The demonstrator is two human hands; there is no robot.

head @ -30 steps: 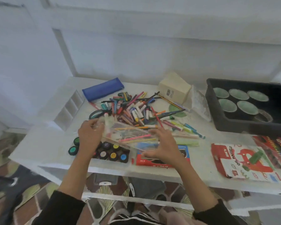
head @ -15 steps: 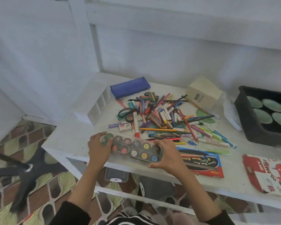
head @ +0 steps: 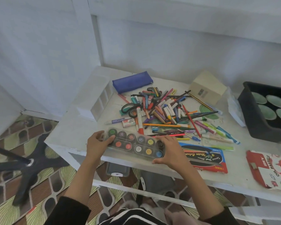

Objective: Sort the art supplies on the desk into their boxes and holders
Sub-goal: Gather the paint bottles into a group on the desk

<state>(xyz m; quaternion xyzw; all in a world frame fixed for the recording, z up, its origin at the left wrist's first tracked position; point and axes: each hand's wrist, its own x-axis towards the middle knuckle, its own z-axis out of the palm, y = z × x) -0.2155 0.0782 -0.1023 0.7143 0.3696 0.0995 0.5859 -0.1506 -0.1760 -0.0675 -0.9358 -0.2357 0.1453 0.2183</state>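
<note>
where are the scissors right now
In the head view the scissors lie on the desk at the left edge of the marker pile, in front of the blue pencil case and behind the watercolour palette.

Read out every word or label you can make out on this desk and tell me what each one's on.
"OIL PASTELS": red and white box, right edge.
"Water Colours", upside down in script: blue and red box; smaller print unreadable.
Barcode, digits too small: beige box.
Eraser label: too blurred.

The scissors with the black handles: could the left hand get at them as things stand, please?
Probably not right away: the left hand is gripping the watercolour palette. Once freed, the scissors lie at the pile's near-left edge, handles largely uncovered.
</note>
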